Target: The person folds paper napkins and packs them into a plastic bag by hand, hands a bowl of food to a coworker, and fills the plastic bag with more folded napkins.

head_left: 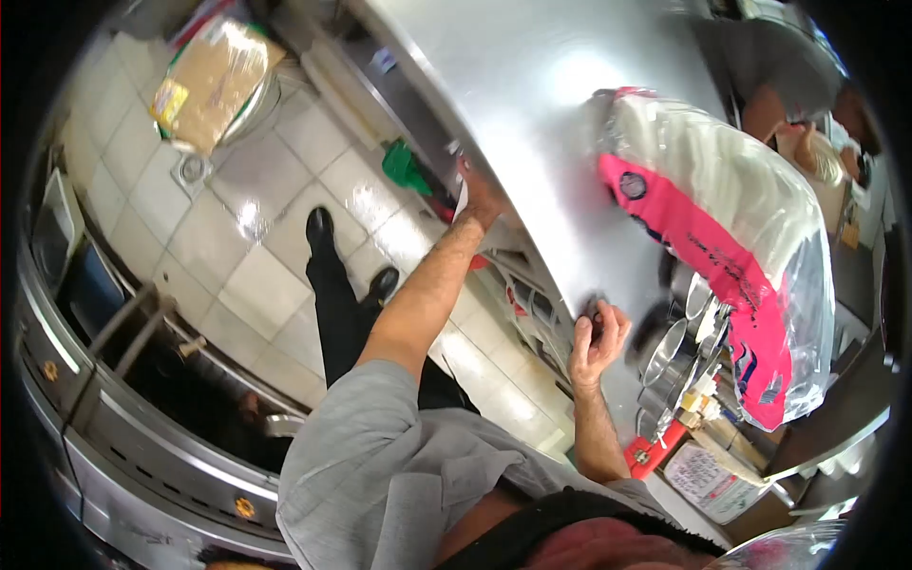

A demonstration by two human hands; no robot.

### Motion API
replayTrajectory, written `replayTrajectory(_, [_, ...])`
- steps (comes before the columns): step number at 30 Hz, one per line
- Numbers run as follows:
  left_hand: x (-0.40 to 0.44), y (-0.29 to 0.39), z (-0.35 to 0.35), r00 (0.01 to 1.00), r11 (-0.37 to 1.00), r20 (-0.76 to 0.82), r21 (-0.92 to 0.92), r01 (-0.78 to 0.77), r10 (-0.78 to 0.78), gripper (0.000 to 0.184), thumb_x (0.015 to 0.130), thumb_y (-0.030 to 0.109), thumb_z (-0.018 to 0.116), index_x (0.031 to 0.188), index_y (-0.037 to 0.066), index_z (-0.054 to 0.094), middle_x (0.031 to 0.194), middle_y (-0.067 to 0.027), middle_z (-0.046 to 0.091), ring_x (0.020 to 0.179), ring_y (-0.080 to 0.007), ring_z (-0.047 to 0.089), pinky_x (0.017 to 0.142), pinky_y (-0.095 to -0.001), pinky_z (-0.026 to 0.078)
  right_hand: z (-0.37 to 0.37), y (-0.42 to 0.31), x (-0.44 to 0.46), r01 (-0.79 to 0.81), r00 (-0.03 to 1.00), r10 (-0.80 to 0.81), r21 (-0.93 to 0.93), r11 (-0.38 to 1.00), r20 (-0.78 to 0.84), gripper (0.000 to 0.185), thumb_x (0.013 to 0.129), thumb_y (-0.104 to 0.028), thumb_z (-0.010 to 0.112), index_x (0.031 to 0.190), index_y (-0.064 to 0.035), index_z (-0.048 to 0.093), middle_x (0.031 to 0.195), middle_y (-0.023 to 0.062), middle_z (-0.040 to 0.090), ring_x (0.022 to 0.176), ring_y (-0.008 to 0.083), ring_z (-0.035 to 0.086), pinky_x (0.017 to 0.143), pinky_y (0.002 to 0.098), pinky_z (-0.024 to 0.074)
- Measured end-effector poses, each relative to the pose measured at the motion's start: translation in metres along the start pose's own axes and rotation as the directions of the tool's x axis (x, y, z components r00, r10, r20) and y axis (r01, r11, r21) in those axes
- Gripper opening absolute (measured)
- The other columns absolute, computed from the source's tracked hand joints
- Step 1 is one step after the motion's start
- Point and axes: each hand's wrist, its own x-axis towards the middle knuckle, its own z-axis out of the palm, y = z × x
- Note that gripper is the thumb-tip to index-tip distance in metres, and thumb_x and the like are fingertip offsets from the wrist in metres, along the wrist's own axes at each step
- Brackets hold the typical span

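Note:
My left hand (483,197) reaches down by the near edge of the steel table (513,76), its fingers bent and partly hidden. A thin white piece shows beside the palm; I cannot make out what it is. My right hand (598,344) rests at the table's edge with curled fingers. Something small and dark appears at the fingertips, too unclear to name. On the table to the right of it lies a large clear plastic bag with a pink printed band (698,228), filled with white stacked items.
Metal pans (665,356) and a white labelled tub (708,480) stand on the right. A green object (404,166) is beneath the table edge. A cardboard-covered container (220,81) stands on the tiled floor. Stove fronts (171,475) line the lower left. Another person's arm (765,114) shows upper right.

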Motion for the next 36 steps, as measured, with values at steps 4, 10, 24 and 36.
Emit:
replayTrajectory(4, [0.036, 0.0, 0.033, 0.939, 0.89, -0.17, 0.306, 0.339, -0.299, 0.062, 0.076, 0.033, 0.065, 0.126, 0.005, 0.039, 0.126, -0.0182, 0.042, 0.118, -0.0278, 0.038, 0.096, -0.0447, 0.031, -0.001, 0.001, 0.0, 0.012, 1.0, -0.012, 0.005, 1.0, -0.009, 0.033, 0.072, -0.006, 0.061, 0.104, 0.0021, 0.056, 0.093, 0.0177, 0.05, 0.083, 0.0282, 0.05, 0.071, 0.0353, 0.0436])
replayTrajectory(10, [0.038, -0.008, 0.042, 0.869, 0.789, -0.31, 0.377, 0.485, -0.385, 0.061, 0.077, 0.032, 0.064, 0.126, 0.004, 0.04, 0.125, -0.0176, 0.043, 0.117, -0.0277, 0.04, 0.096, -0.0438, 0.032, -0.003, 0.0, 0.003, 0.018, 1.0, -0.017, 0.103, 0.995, -0.016, 0.034, 0.07, -0.004, 0.062, 0.103, 0.0023, 0.056, 0.093, 0.0161, 0.05, 0.084, 0.0278, 0.05, 0.073, 0.0351, 0.0433])
replayTrajectory(24, [0.035, -0.023, 0.059, 0.853, 0.78, -0.33, 0.363, 0.51, -0.404, 0.057, 0.079, 0.029, 0.061, 0.126, 0.003, 0.04, 0.124, -0.0163, 0.046, 0.114, -0.0277, 0.044, 0.096, -0.0417, 0.035, -0.004, 0.0, 0.006, 0.037, 0.999, -0.035, 0.141, 0.989, -0.014, 0.033, 0.066, -0.001, 0.062, 0.099, 0.0016, 0.058, 0.091, 0.0142, 0.05, 0.082, 0.0261, 0.049, 0.069, 0.0334, 0.0429])
replayTrajectory(36, [0.033, -0.025, 0.072, 0.854, 0.786, -0.32, 0.349, 0.51, -0.411, 0.055, 0.081, 0.027, 0.059, 0.126, 0.002, 0.041, 0.123, -0.0151, 0.048, 0.112, -0.0277, 0.047, 0.096, -0.0399, 0.036, -0.004, -0.001, 0.007, 0.066, 0.997, -0.062, 0.14, 0.988, -0.034, 0.031, 0.067, -0.002, 0.062, 0.099, 0.0012, 0.058, 0.091, 0.0145, 0.05, 0.082, 0.0259, 0.048, 0.068, 0.0331, 0.043])
